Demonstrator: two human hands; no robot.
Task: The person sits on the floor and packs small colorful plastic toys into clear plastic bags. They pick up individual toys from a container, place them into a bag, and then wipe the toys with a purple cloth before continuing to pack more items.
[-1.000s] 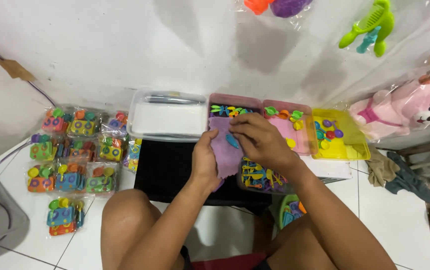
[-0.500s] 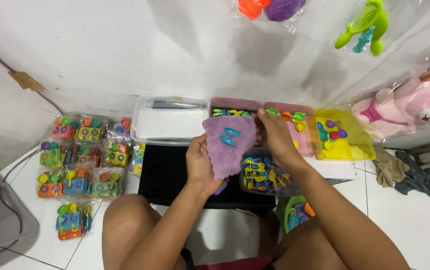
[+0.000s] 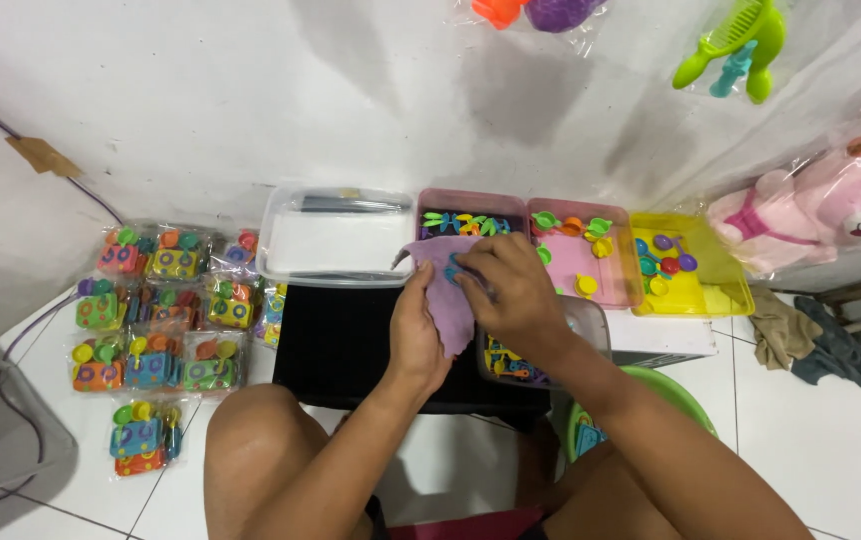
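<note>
White wall and white tiled floor (image 3: 831, 440); person seated low, knees up, working over a black crate-like stand (image 3: 341, 350) used as a table.

Along the wall, a row of bins: clear lidded box (image 3: 336, 245), two pink trays (image 3: 601, 275) of small coloured plastic pieces, yellow tray (image 3: 711, 270) likewise. A clear tub (image 3: 541, 355) of mixed pieces sits below the right forearm. Left on the floor, a spread of sealed toy packets (image 3: 156, 320). Pink plush bear (image 3: 821, 210) to the right; bagged toys hang above.

Purple bag-like sheet (image 3: 446, 290) is held up over the stand's far edge, just in front of the pink trays. Left hand (image 3: 416, 335) grips its lower edge, fingers pinching the material. Right hand (image 3: 511, 290) lies over the top, fingers curled and pinching at a small blue piece (image 3: 454, 268) against the sheet.

Risks, as a judgement: the sheet is limp and held only at its edges; if the pinch slackens, the blue piece could slide off and drop behind the stand. The right elbow is close to the clear tub and could knock it.
</note>
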